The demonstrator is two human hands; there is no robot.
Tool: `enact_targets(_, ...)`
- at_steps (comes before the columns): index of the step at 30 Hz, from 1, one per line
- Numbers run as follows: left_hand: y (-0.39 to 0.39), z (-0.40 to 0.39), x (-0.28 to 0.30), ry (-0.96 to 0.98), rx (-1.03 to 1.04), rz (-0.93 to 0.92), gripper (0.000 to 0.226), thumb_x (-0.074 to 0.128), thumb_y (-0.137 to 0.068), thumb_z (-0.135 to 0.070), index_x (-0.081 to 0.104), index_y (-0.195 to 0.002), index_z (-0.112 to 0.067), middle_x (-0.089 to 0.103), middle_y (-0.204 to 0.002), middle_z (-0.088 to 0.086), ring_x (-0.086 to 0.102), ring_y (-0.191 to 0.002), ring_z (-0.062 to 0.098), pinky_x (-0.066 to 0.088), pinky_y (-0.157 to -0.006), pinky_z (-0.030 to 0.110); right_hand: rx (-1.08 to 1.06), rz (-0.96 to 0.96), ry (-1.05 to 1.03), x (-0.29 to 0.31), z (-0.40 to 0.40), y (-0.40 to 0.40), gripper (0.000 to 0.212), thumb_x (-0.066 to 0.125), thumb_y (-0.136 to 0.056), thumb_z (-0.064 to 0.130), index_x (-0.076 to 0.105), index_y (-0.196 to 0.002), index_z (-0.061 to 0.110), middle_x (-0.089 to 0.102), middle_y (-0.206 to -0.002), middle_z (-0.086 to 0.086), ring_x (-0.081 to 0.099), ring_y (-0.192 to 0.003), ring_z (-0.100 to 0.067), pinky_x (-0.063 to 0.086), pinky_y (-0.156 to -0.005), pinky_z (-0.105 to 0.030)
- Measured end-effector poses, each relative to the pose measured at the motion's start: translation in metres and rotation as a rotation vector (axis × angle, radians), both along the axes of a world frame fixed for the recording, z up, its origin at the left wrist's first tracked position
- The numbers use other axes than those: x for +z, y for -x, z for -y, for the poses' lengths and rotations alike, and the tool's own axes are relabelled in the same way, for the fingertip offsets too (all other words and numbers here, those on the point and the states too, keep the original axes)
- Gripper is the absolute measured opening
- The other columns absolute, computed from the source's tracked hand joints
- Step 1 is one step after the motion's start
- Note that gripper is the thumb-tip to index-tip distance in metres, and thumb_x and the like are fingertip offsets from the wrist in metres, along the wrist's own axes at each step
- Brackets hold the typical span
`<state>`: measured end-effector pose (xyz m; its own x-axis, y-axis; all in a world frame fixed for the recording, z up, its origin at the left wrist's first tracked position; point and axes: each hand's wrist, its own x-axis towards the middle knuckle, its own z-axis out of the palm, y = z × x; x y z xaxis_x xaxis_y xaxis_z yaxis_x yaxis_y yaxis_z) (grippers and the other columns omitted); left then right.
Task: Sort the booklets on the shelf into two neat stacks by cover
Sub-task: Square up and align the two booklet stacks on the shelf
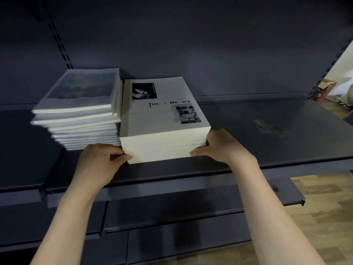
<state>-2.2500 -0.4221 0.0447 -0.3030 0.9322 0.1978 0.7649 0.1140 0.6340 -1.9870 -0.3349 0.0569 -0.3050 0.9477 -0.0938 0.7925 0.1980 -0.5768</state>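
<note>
Head view: my left hand (pixel 99 161) and right hand (pixel 221 146) grasp the near corners of the white stack (pixel 164 131), just right of the untidy landscape stack (pixel 82 111), on the dark shelf (pixel 267 134); wooden floor (pixel 324 217) right.

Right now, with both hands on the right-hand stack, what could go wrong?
1. The left hand and right hand grip only the lower front corners of the Time & Memory stack; upper booklets could slide if it is pushed or lifted.
2. The landscape-cover stack beside it is fanned and uneven, so a nudge might shift it further.
3. The near stack sits toward the front of the shelf; pulling could overhang it.
</note>
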Motion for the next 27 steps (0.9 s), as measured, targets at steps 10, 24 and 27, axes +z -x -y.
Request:
enact_targets(10, -0.009, 0.009, -0.007, -0.014, 0.026, 0.124, 0.009, 0.075, -0.075, -0.033, 0.073, -0.077, -0.025, 0.068, -0.078, -0.013, 0.062, -0.077, 0.004, 0.044, -0.066, 0.019, -0.013, -0.016, 0.000, 0.000, 0.006, -0.001, 0.042, 0.072, -0.078, 0.038, 0.062, -0.112, 0.015, 0.065, -0.098, 0.005, 0.060, -0.087, -0.013, 0.048, -0.074, -0.025)
enact_targets(24, -0.015, 0.001, -0.008, -0.084, 0.062, -0.175, 0.034, 0.067, -0.081, -0.038, 0.069, -0.079, -0.005, 0.071, -0.082, 0.008, 0.061, -0.073, 0.024, 0.051, -0.063, 0.037, 0.016, 0.186, -0.102, 0.010, 0.000, -0.002, 0.045, 0.067, -0.082, 0.046, 0.061, -0.081, 0.001, 0.066, -0.083, -0.009, 0.062, -0.076, -0.022, 0.053, -0.074, -0.035)
enact_targets(27, -0.014, 0.000, -0.008, -0.071, 0.062, -0.219, 0.037, 0.064, -0.082, -0.042, 0.069, -0.080, -0.005, 0.071, -0.081, 0.008, 0.062, -0.073, 0.026, 0.052, -0.063, 0.039, -0.004, 0.202, -0.115, 0.011, 0.004, 0.000, 0.045, 0.066, -0.084, 0.044, 0.050, -0.063, 0.008, 0.055, -0.066, -0.003, 0.052, -0.061, -0.015, 0.043, -0.057, -0.027)
